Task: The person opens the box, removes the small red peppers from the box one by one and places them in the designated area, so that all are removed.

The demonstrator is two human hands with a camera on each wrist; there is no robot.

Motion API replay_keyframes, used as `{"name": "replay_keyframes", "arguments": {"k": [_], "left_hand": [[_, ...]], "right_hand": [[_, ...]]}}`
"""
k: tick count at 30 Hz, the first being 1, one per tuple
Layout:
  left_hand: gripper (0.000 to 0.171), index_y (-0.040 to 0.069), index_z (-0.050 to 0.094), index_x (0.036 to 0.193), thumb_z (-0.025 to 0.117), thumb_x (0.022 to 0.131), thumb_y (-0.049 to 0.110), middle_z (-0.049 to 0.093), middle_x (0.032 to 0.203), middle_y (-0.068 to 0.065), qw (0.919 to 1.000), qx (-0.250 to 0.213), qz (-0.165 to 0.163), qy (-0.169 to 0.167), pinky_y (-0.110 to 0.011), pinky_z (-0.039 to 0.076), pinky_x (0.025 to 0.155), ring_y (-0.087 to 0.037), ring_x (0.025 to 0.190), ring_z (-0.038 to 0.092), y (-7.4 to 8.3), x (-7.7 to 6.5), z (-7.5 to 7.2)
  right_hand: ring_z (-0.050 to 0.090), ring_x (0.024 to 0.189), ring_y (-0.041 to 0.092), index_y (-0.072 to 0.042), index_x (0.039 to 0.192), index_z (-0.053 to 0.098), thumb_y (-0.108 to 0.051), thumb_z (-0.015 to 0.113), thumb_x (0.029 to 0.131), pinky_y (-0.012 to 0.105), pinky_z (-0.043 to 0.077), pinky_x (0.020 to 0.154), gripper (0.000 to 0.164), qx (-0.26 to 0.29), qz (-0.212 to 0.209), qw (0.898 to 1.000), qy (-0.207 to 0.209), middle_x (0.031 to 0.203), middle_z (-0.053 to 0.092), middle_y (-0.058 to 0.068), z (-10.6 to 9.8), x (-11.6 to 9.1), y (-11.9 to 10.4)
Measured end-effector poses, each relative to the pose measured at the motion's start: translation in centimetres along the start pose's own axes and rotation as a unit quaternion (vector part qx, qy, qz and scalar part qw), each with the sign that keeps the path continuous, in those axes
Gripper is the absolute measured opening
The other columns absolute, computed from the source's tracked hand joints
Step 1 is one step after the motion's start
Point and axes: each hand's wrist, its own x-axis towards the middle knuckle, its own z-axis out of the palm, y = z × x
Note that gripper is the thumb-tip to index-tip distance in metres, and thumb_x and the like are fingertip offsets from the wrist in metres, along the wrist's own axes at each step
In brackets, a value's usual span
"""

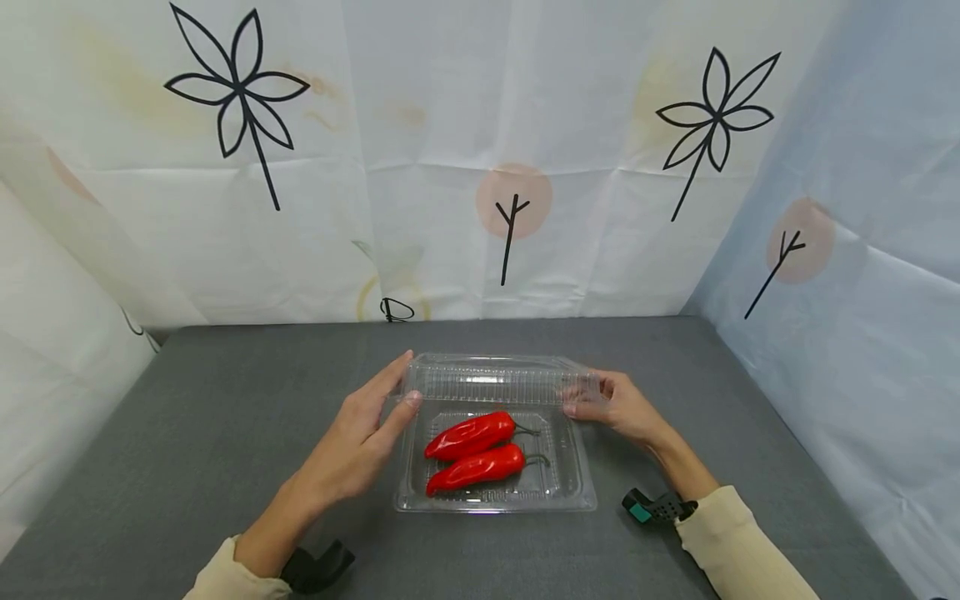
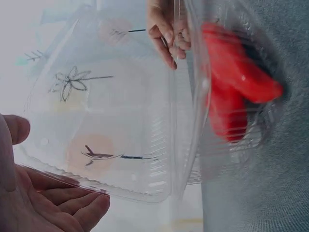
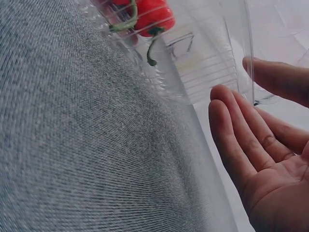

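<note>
A clear plastic clamshell box (image 1: 581, 492) stands on the table, its hinged lid (image 1: 480, 360) raised and tilted over the back part of the base. Two red peppers (image 1: 480, 467) with green stems lie side by side in the base. My left hand (image 1: 356, 442) holds the lid's left side, thumb toward me and fingers behind; in the left wrist view the lid's edge passes between thumb and fingers. At the right side, my right hand (image 1: 622, 408) pinches the lid's edge, its fingertips (image 3: 221, 108) partly behind the clear plastic.
Dark grey cloth covers the table (image 1: 225, 400). White printed sheets (image 1: 420, 150) hang behind it and at both sides. Each wrist wears a dark strap, the right strap (image 1: 660, 506) with a green patch.
</note>
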Motion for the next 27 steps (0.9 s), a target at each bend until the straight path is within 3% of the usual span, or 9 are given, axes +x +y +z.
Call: {"name": "replay_keyframes", "arguments": {"k": [8, 14, 22, 27], "left_hand": [[0.051, -0.001, 0.041, 0.153, 0.046, 0.108, 0.025, 0.052, 0.150, -0.012, 0.9981, -0.023, 0.034, 0.046, -0.053, 0.044, 0.107, -0.027, 0.129, 0.057, 0.2, 1.5, -0.3], [0.052, -0.010, 0.035, 0.152, 0.049, 0.106, 0.011, 0.042, 0.155, -0.022, 0.9978, -0.031, 0.037, 0.045, -0.050, 0.042, 0.108, -0.036, 0.136, 0.050, -0.2, 2.9, -0.3], [0.052, -0.008, 0.032, 0.154, 0.046, 0.104, 0.000, 0.048, 0.150, -0.023, 0.9952, -0.087, -0.010, 0.042, -0.044, 0.044, 0.108, -0.033, 0.138, 0.048, -1.9, 5.2, 0.1], [0.050, -0.011, 0.031, 0.153, 0.043, 0.104, -0.003, 0.045, 0.151, -0.027, 0.9906, -0.130, -0.023, 0.036, -0.046, 0.040, 0.112, -0.038, 0.140, 0.044, -3.5, 6.4, 0.3]], "right_hand": [[0.072, 0.099, 0.018, 0.020, 0.138, 0.045, 0.004, 0.069, 0.093, 0.034, 0.059, 0.085, 0.054, 0.036, -0.012, 0.997, -0.065, 0.114, 0.061, 0.039, -0.3, -0.1, 0.0], [0.073, 0.097, 0.017, 0.019, 0.137, 0.047, 0.001, 0.070, 0.093, 0.033, 0.059, 0.085, 0.053, 0.032, 0.000, 0.996, -0.081, 0.113, 0.063, 0.035, -0.4, -0.2, -0.2], [0.073, 0.095, 0.015, 0.020, 0.135, 0.048, 0.003, 0.071, 0.092, 0.033, 0.060, 0.083, 0.052, 0.031, 0.001, 0.997, -0.074, 0.110, 0.067, 0.027, -0.3, -0.2, -0.2], [0.073, 0.095, 0.016, 0.022, 0.136, 0.046, 0.003, 0.071, 0.092, 0.034, 0.060, 0.084, 0.053, 0.035, 0.002, 0.997, -0.068, 0.111, 0.065, 0.031, -0.2, -0.2, -0.2]]}}
